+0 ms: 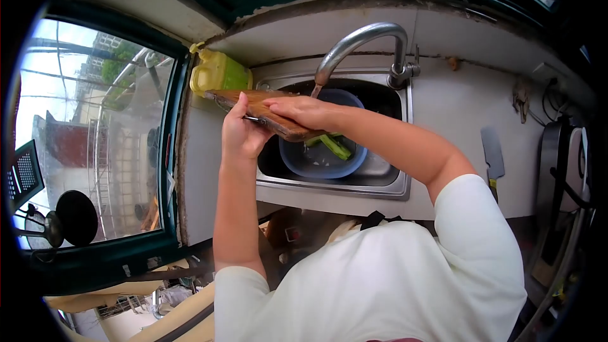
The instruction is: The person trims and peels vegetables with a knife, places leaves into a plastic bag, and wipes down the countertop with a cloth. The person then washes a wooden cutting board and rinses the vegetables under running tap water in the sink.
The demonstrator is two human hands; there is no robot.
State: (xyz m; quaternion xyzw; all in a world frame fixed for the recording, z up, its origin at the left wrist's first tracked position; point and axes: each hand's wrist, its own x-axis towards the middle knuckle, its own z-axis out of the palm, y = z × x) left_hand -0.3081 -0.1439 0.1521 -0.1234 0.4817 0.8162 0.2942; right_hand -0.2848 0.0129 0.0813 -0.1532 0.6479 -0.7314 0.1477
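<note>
A wooden cutting board (269, 102) is held tilted over the left part of the sink, under the tap's left side. My left hand (242, 132) grips its near left edge, thumb on top, beside a metal handle. My right hand (303, 111) lies with its palm and fingers on the board's upper face. Water runs from the faucet (361, 35) near the right hand. Below, a blue basin (329, 168) in the sink (380, 187) holds water and green vegetable pieces (335, 146), partly hidden by the board.
At the counter's back left corner stands a yellow jug (218, 73). A knife (492, 155) lies on the counter (446, 133) to the right. Farther right is a black appliance or rack (554, 171). A window (95, 133) is at the left.
</note>
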